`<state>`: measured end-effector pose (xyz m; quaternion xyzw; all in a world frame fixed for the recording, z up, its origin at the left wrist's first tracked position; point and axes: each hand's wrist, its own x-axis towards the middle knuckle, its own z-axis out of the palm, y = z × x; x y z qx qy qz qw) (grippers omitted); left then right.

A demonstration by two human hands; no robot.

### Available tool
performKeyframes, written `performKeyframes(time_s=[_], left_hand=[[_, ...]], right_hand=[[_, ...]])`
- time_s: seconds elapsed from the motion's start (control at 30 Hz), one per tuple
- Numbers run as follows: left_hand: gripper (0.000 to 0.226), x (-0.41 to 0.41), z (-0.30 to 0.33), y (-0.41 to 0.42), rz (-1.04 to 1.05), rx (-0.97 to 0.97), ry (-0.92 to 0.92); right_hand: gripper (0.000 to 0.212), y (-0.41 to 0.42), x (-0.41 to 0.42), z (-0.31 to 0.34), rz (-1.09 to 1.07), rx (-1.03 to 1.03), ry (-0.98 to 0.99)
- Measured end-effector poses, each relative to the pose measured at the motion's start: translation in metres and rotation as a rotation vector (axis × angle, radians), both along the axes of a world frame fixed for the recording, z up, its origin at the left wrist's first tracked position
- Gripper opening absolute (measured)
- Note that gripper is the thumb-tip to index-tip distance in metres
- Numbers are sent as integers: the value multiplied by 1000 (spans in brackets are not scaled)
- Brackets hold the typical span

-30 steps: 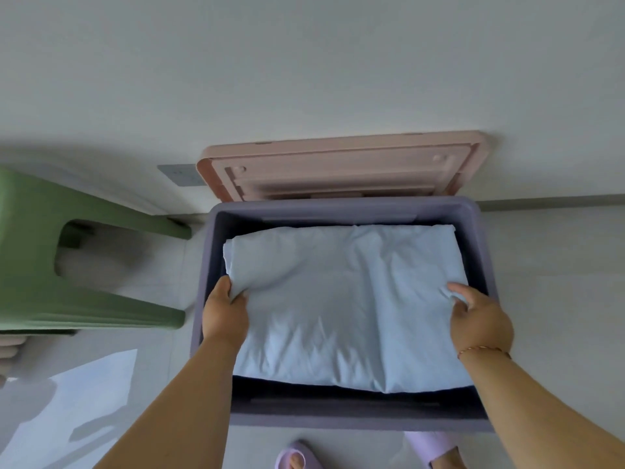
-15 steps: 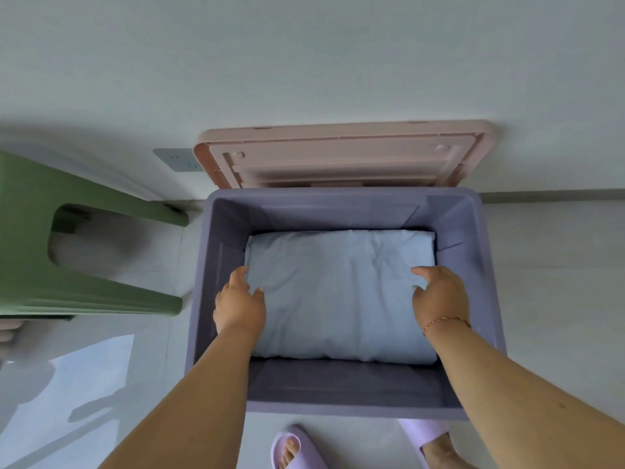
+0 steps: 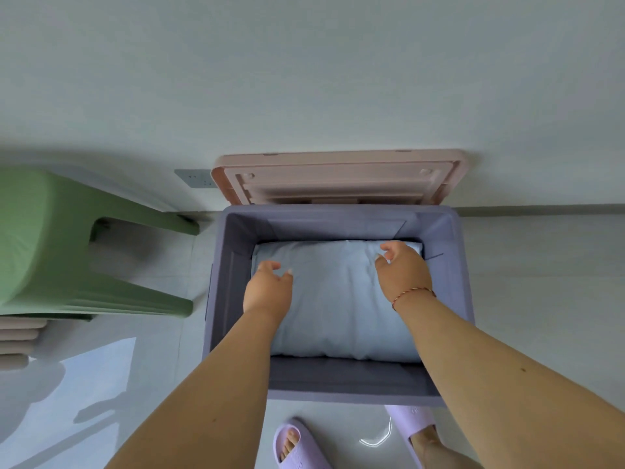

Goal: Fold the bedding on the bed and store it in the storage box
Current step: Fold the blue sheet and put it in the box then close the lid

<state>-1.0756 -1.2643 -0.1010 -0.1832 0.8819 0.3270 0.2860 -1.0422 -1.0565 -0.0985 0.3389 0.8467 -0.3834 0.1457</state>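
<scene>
Resting inside the purple plastic storage box (image 3: 449,265) on the floor, the folded pale blue bedding (image 3: 338,299) fills its bottom.

Nearest are two lilac rubber slippers (image 3: 297,448) (toes show in the left one). Over the bedding, the left hand (image 3: 269,287) and the right hand (image 3: 402,269) hover with fingers loosely curled, gripping nothing; contact I cannot tell. Behind the box, the pink plastic lid (image 3: 338,174) stands against the wall, and a green plastic stool (image 3: 50,245) is on the left.
</scene>
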Motion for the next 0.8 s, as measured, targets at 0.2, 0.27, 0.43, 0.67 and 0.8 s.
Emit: performKeyframes(time_s=[0.2,0.27,0.43,0.67,0.8], left_hand=[[31,4,69,16,65,90,20],[23,7,100,24,108,147,36],[16,16,176,43,181,242,84],[11,23,269,79,176,377,148],[11,24,312,100,206,464,162]], right_hand=[[29,6,-14,84,-21,-82,52],[24,12,-16,116,-46,-156,70],[33,33,-20,190,-133,-276,178],[32,75,5,291,-179,-365,355],[30,105,18,339,-178,-363,417]])
